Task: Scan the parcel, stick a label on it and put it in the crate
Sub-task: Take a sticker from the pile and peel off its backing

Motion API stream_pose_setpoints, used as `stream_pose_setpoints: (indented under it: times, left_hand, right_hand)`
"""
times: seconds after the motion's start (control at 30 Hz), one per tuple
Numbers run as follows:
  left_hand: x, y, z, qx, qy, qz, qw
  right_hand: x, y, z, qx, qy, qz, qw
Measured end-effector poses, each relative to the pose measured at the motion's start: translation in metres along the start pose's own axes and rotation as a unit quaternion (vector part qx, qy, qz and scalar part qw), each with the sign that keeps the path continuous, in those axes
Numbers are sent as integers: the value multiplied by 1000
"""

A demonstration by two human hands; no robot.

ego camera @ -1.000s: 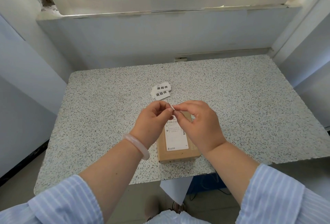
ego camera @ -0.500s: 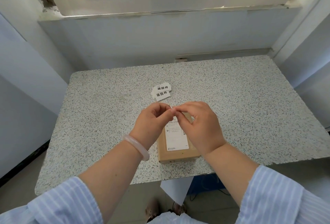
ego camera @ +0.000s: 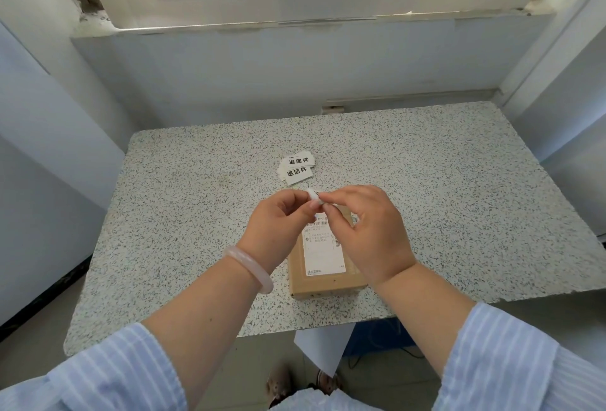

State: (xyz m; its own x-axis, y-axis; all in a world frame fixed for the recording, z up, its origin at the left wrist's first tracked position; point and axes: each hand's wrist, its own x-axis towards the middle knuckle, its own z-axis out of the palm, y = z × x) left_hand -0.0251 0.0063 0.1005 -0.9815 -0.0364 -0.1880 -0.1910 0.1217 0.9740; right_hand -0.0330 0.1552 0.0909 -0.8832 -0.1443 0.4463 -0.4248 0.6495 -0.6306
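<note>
A small brown cardboard parcel [ego camera: 323, 276] with a white shipping slip lies flat near the front edge of the speckled table [ego camera: 459, 197]. Just above its far end, my left hand [ego camera: 278, 225] and my right hand [ego camera: 367, 233] meet fingertip to fingertip, both pinching one small white label [ego camera: 313, 195]. The label is curled and mostly hidden by the fingers. No crate or scanner is in view.
Two more white labels with black print [ego camera: 296, 166] lie stacked on the table beyond my hands. A white sheet [ego camera: 323, 348] hangs below the table's front edge. Walls close in on the left, back and right.
My hands have stayed in the same place over the parcel. The fingertips have shifted on the small label, which now shows a little more between them.
</note>
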Motion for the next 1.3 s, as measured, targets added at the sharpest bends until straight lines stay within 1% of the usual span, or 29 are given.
stream_pose_setpoints:
  times: [0.2,0.33,0.47,0.6,1.3]
  left_hand:
    - [-2,4,3,-5,-6,-1,1000]
    - [-2,6,3,1,3,1,1000]
    - [-3,9,4,-6,8,-1,1000]
    - [-3,8,4,3,-2,-3,1000]
    - [-6,15,6,16,13,-16,1000]
  right_hand:
    - [0,1,-3,-2,-6,7,1000]
    - [-1,0,-5,-4,-7,16,1000]
    - [-1,-1,-6,-2,-10,1,1000]
    - [-1,-1,-6,1,0,9,1000]
    - [0,4,-4,-4,-8,12,1000]
